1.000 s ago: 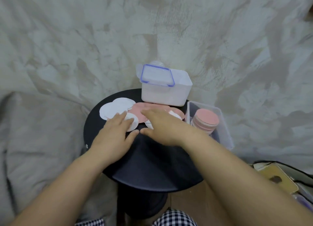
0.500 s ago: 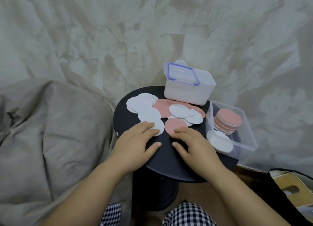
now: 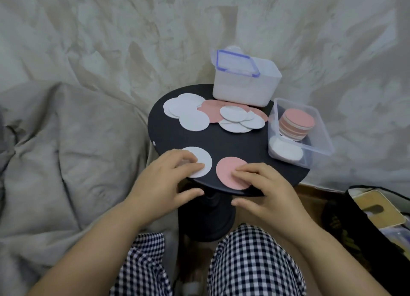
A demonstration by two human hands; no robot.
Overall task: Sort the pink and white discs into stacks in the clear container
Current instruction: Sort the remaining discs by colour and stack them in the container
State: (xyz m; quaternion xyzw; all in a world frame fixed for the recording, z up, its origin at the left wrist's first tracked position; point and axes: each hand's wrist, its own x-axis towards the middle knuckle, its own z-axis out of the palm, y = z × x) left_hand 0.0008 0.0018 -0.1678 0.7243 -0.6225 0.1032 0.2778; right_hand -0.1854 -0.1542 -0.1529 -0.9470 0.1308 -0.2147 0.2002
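My left hand (image 3: 164,184) presses its fingertips on a white disc (image 3: 203,160) at the near edge of the small round black table (image 3: 230,145); its thumb hangs below the rim. My right hand (image 3: 264,191) presses fingers on a pink disc (image 3: 226,169) that overhangs the same edge. Several loose white discs (image 3: 190,111) and pink discs (image 3: 210,111) lie overlapped at the back of the table. The clear container (image 3: 319,127) stands at the right with a pink stack (image 3: 296,122) and a white stack (image 3: 285,150) inside.
A white lidded box with a blue-trimmed lid (image 3: 244,82) stands at the table's back. Rumpled beige fabric (image 3: 66,140) lies to the left. A dark bag (image 3: 377,218) with items sits on the floor at right. My checked trousers (image 3: 244,262) are below.
Both hands slid one disc each from the pile toward the near table edge, white under the left and pink under the right. The camera view shifted left.
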